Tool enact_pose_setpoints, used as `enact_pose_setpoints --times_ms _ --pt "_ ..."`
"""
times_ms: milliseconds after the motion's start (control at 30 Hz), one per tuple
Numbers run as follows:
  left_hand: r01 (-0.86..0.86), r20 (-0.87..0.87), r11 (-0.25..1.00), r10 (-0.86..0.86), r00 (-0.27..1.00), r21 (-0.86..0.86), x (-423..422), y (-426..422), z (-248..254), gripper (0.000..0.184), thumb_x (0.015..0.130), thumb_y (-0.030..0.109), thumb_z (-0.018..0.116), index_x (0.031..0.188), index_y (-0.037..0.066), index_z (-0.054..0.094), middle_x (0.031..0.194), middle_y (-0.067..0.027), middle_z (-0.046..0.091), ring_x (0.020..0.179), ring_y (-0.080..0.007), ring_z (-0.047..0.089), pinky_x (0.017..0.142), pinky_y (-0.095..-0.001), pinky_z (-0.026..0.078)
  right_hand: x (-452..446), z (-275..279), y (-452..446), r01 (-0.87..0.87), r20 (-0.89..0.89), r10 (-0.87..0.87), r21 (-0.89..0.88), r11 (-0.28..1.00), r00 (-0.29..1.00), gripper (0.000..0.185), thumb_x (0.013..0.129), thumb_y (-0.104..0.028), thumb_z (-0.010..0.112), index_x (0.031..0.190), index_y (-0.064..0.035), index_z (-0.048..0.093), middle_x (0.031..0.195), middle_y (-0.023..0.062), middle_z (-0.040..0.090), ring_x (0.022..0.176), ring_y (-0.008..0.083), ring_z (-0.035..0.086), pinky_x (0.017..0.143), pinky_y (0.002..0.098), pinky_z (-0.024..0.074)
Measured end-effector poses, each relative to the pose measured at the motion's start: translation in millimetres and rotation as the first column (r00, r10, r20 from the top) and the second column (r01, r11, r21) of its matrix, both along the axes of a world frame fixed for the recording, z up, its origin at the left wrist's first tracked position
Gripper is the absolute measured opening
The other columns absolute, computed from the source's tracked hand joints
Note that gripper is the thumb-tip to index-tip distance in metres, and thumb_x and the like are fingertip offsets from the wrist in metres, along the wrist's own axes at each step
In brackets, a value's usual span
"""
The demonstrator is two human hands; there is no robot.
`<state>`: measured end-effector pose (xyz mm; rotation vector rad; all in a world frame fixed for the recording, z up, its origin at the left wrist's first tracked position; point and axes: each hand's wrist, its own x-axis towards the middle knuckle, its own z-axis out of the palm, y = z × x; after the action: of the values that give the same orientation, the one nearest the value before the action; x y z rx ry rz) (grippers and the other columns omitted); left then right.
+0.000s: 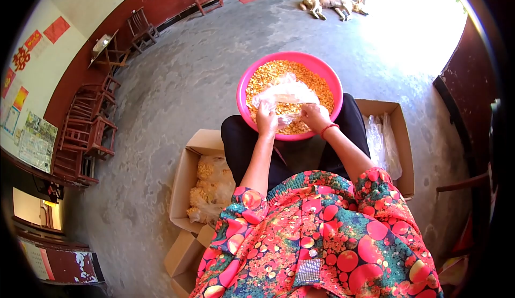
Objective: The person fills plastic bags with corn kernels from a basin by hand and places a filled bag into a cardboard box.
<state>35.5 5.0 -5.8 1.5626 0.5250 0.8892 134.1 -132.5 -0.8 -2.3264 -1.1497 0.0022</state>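
Head view: pink basin (241,95) set in front of you, close between your knees in dark trousers (240,142); the placing presumably keeps the load within short reach of both hands and catches anything that spills; whether it stands on the floor or on some support, cannot tell; yellow kernels (268,72) spread over its inside.

Plastic bag (292,90): whitish, crumpled, directly above the kernels and inside the basin's outline; its far part bulges beyond your fingers, its near edge is drawn between them; contents, if any, hard to make out through the glare.

Your left hand (266,118): fingers drawn together, pinching the bag's edge on the left; your right hand (315,116): fingers curled in, pinching the film on the opposite side; a two-point grip like this likely keeps the thin film taut and under control, since one hand alone would let it sag; red bracelet (329,127) on your right wrist, clear of the film.

Carton on your left (206,141): bags with yellow contents (212,182) lie in it; carton on your right (402,153): clear film bags (387,142) lie lengthwise; one carton beside each leg, probably so that either is reached without rising.

Surroundings: grey floor (161,94); dog (330,2) lying well apart, near the bright doorway; wooden chairs (102,137) along the wall to your left.
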Motion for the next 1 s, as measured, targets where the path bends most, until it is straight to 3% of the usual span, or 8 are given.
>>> enact_pose_setpoints --times_ms 200,267,333,367,600,700,833,1000 --pt "0.01 -0.124 0.991 0.007 0.992 0.137 -3.1 -1.6 2.0 0.039 0.074 -0.007 0.047 0.112 -0.006 0.047 0.106 -0.017 0.058 0.099 -0.0226 0.056 0.084 -0.0292 0.044 8.5 1.6 2.6 0.032 0.02 -0.037 0.225 0.974 0.999 0.007 0.074 -0.012 0.052 0.075 -0.0057 0.054 0.078 0.0159 0.058 0.075 0.0337 0.057 0.064 0.043 0.0456" --pt "-0.073 -0.117 0.904 0.134 0.984 0.421 3.1 -1.0 -16.6 0.048 0.069 -0.005 0.05 0.116 -0.007 0.045 0.108 -0.022 0.056 0.102 -0.0284 0.055 0.086 -0.0317 0.043 5.6 18.7 4.5 0.012 0.019 -0.019 0.314 0.949 1.0 0.005 0.073 -0.008 0.053 0.073 -0.0045 0.05 0.074 0.0154 0.056 0.072 0.0333 0.056 0.064 0.0416 0.0439" --pt "0.013 -0.216 0.918 0.079 0.973 0.396 -5.5 -13.5 1.6 0.056 0.065 -0.004 0.051 0.12 -0.007 0.041 0.112 -0.0247 0.053 0.107 -0.0316 0.052 0.089 -0.0341 0.041 8.7 30.8 10.8 -0.17 0.283 0.034 0.473 0.864 0.959 0.007 0.07 -0.006 0.055 0.072 -0.0046 0.048 0.07 0.0151 0.053 0.07 0.033 0.053 0.063 0.0393 0.0416" --pt "0.031 -0.25 0.888 0.096 0.963 0.459 -5.7 -17.1 3.6 0.058 0.065 -0.003 0.051 0.121 -0.007 0.04 0.114 -0.0248 0.052 0.108 -0.032 0.051 0.09 -0.0345 0.041 9.2 30.2 14.1 -0.147 0.222 0.04 0.486 0.862 0.974 0.009 0.069 -0.007 0.057 0.07 -0.005 0.048 0.065 0.0132 0.051 0.069 0.032 0.053 0.067 0.0388 0.0381" --pt "0.088 -0.35 0.845 0.122 0.929 0.528 -11.4 -22.7 11.2 0.068 0.063 0.0 0.056 0.127 -0.003 0.033 0.117 -0.0243 0.049 0.107 -0.0352 0.049 0.089 -0.0365 0.042 26.9 10.5 -6.3 -0.176 0.201 0.133 0.213 0.961 0.97 0.006 0.069 -0.009 0.054 0.065 -0.0052 0.055 0.069 0.0155 0.057 0.072 0.0323 0.056 0.063 0.0403 0.044" --pt "0.106 -0.391 0.83 0.141 0.91 0.547 -12.7 -26.6 14.3 0.071 0.062 0.002 0.058 0.128 -0.001 0.032 0.118 -0.0238 0.047 0.105 -0.0358 0.05 0.086 -0.0379 0.043 20.1 22.1 -24.3 -0.141 -0.144 0.11 -0.23 0.963 0.984 0.011 0.069 -0.015 0.054 0.072 -0.0103 0.062 0.076 0.0132 0.062 0.074 0.0283 0.06 0.065 0.0371 0.0478" --pt "0.133 -0.434 0.838 0.132 0.891 0.529 -14.4 -27.4 17.4 0.073 0.062 0.005 0.059 0.129 0.003 0.032 0.119 -0.023 0.047 0.102 -0.037 0.051 0.083 -0.04 0.045 19.5 17.0 -19.1 -0.075 -0.209 0.127 0.239 0.968 0.97 0.01 0.069 -0.015 0.056 0.068 -0.0066 0.061 0.063 0.0092 0.06 0.059 0.0196 0.059 0.057 0.0302 0.0469" --pt "0.122 -0.446 0.854 0.138 0.885 0.506 -14.5 -28.3 18.2 0.072 0.062 0.005 0.059 0.129 0.003 0.031 0.119 -0.023 0.046 0.102 -0.0376 0.051 0.084 -0.0405 0.044 16.4 20.0 -21.7 -0.404 -0.379 0.421 0.126 0.906 0.824 0.017 0.07 -0.018 0.061 0.079 -0.004 0.066 0.067 0.0069 0.063 0.061 0.012 0.057 0.057 0.0265 0.0448"
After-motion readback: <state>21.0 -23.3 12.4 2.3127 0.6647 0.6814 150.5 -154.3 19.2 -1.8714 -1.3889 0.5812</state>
